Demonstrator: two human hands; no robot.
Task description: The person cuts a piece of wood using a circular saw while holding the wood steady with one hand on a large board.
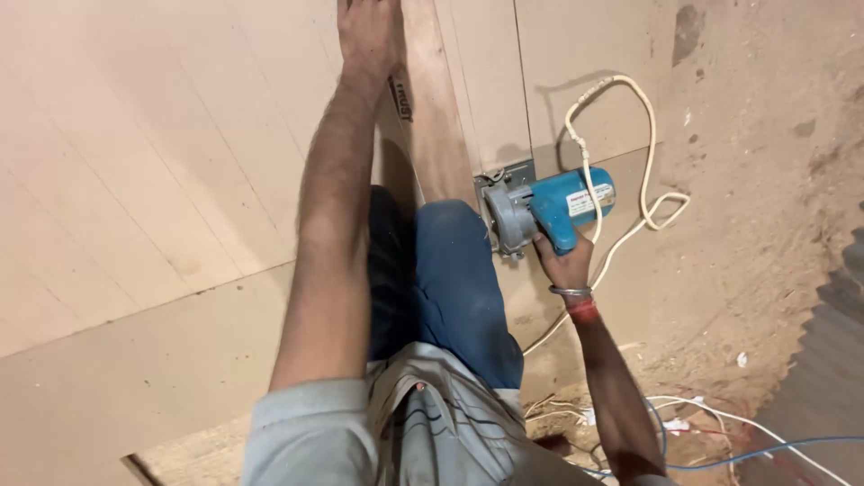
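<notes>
Right of the blue-trousered knee point(454, 279), a blue circular saw point(540, 209) is gripped by the right hand point(562, 261), whose fingers are closed around the saw's handle from the near side. The saw's body is laid across the scene, motor end to the right and grey blade guard to the left, while its blade is set against the near end of a long wooden strip point(432, 99) that runs away toward the far edge. The strip's long axis is thus aligned near to far, straight ahead of the saw. At the far end of that strip the left hand point(367, 31) is pressed flat, fingers together, on the pale board point(135, 135) beside it, well apart from the saw. The right hand is therefore the nearer one to the tool. A cream power cord point(643, 153) is looped on the dusty floor point(765, 180) to the saw's right, and loose wires point(702, 423) are seen at the near right
</notes>
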